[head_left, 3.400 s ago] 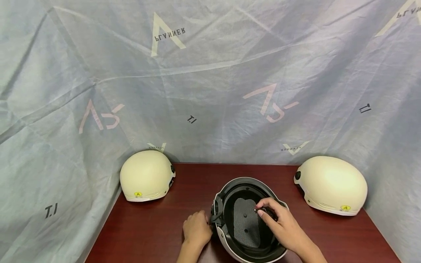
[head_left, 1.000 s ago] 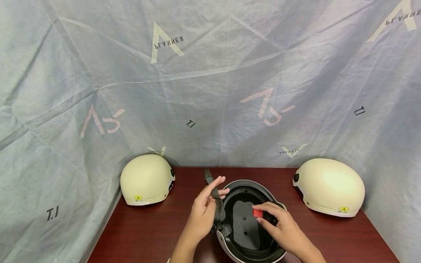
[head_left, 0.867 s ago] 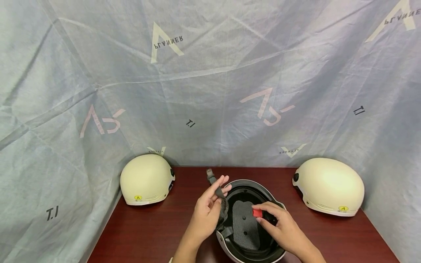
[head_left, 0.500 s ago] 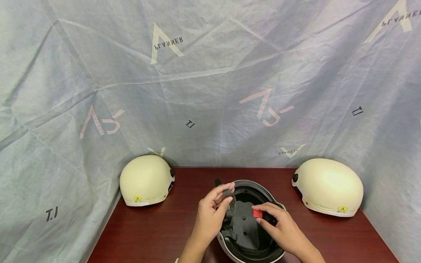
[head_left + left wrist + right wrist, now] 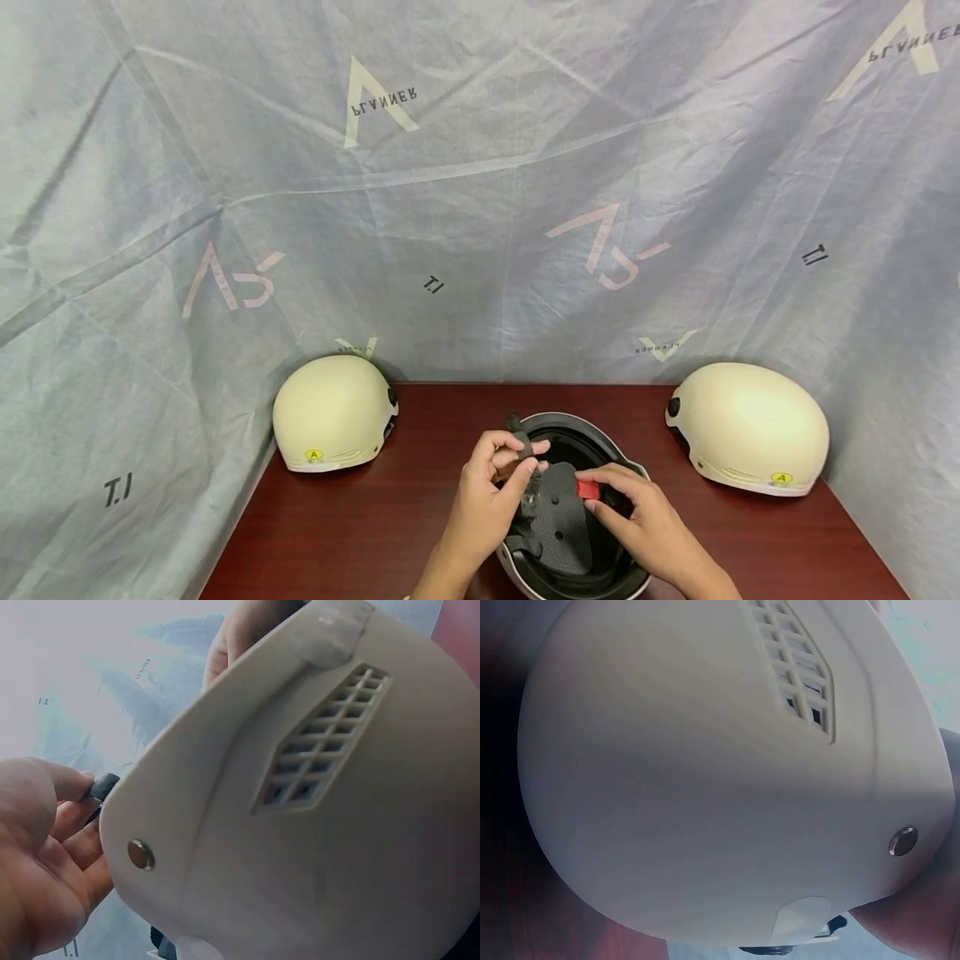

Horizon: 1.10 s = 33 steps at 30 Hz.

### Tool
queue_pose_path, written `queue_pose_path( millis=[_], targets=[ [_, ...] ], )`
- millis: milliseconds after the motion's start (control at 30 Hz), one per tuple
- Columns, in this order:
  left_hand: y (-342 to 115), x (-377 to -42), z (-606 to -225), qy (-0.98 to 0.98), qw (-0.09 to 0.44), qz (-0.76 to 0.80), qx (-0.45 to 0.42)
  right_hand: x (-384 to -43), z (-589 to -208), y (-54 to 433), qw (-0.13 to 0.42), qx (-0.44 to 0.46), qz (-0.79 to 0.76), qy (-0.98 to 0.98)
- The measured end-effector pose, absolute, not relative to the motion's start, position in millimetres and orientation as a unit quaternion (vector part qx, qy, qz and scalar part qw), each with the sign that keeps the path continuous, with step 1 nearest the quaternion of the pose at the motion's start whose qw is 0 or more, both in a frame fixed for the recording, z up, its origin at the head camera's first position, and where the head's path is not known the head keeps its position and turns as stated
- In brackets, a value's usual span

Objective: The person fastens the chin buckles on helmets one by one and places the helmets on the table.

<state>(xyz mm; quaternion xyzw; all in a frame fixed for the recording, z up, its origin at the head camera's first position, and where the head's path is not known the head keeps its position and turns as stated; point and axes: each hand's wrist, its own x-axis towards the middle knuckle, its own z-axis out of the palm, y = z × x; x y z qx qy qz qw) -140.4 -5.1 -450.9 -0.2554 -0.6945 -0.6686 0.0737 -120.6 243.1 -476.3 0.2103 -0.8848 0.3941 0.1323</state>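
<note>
An upturned helmet (image 5: 512, 573) lies in front of me, its dark lining facing up. Over its left rim, my left hand (image 5: 480, 500) holds a black chin strap (image 5: 525, 448) between thumb and fingers; the strap's free end stands up past the fingers. In the left wrist view the strap (image 5: 103, 786) shows at the thumb tip beside the cream shell (image 5: 375, 847). My right hand (image 5: 645, 508) pinches a red buckle piece (image 5: 587, 489) over the right side of the opening. The shell (image 5: 690, 780) fills most of the right wrist view and hides those fingertips.
Two more cream helmets sit upright on the dark red table (image 5: 337, 533): one helmet (image 5: 333, 412) at back left, another helmet (image 5: 750, 425) at back right. A grey printed sheet (image 5: 480, 208) hangs behind the table and along both sides.
My left hand has risen from the table left of the helmet, taken up the strap and moved right over the opening. The right hand stays nearly still, with the red buckle now showing in its fingers.
</note>
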Motion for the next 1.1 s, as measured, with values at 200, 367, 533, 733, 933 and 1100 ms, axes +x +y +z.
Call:
queue_pose_path(
  millis=[200, 367, 533, 733, 933, 1100],
  targets=[
    [-4.5, -140.3, -451.0, -0.690, 0.064, -0.683, -0.229, -120.6, -476.2, 243.6, 0.136, 0.210, 0.389, -0.887],
    [-5.1, -140.9, -454.3, -0.697, 0.046, -0.682, -0.216, -121.5, -477.4, 244.6, 0.134, 0.215, 0.391, -0.885],
    [-6.7, -140.4, -457.4, -0.716, 0.033, -0.665, -0.210, -121.8, -478.4, 244.6, 0.136, 0.219, 0.394, -0.882],
    [-7.4, -139.9, -459.6, -0.732, 0.026, -0.645, -0.218, -121.2, -478.5, 244.4, 0.138, 0.222, 0.397, -0.880],
    [-8.3, -137.9, -461.4, -0.744, 0.000, -0.637, -0.203, -120.8, -478.0, 244.7, 0.144, 0.227, 0.398, -0.877],
    [-7.4, -138.1, -463.0, -0.725, 0.008, -0.655, -0.212, -121.2, -477.7, 244.3, 0.148, 0.240, 0.411, -0.867]
  ],
)
